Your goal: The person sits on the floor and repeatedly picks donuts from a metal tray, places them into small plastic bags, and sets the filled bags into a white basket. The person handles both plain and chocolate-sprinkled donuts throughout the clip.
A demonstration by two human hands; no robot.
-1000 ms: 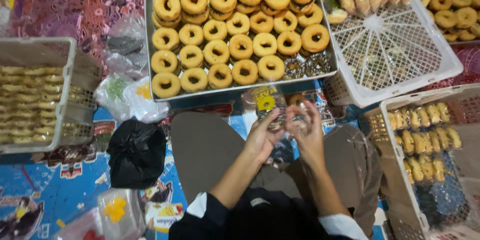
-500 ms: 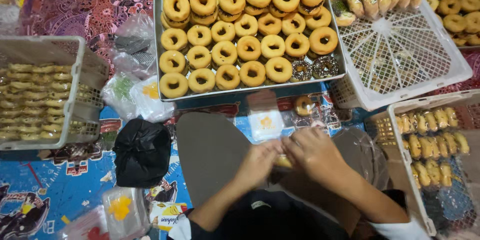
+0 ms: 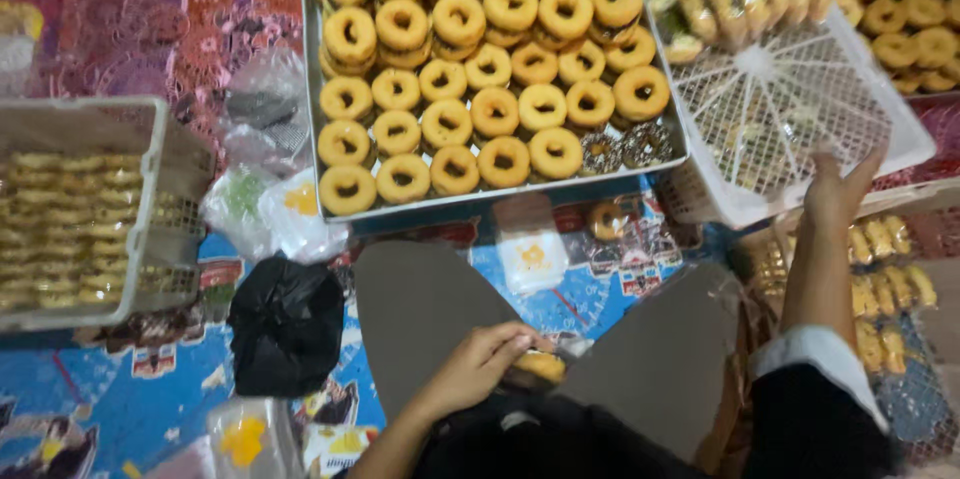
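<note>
The hands have parted since half a second ago: the left hand (image 3: 480,364) now keeps the bagged donut (image 3: 541,367) alone in the lap (pinched shut on it), while the right hand (image 3: 838,189) has reached out, fingers spread, touching the white crate (image 3: 800,109).

Floor-level snack-selling or packing spot: big metal tray of ring doughnuts (image 3: 480,69), white plastic crates of wrapped pastries (image 3: 70,219), plastic bags (image 3: 265,199) on patterned mat (image 3: 130,19).
</note>
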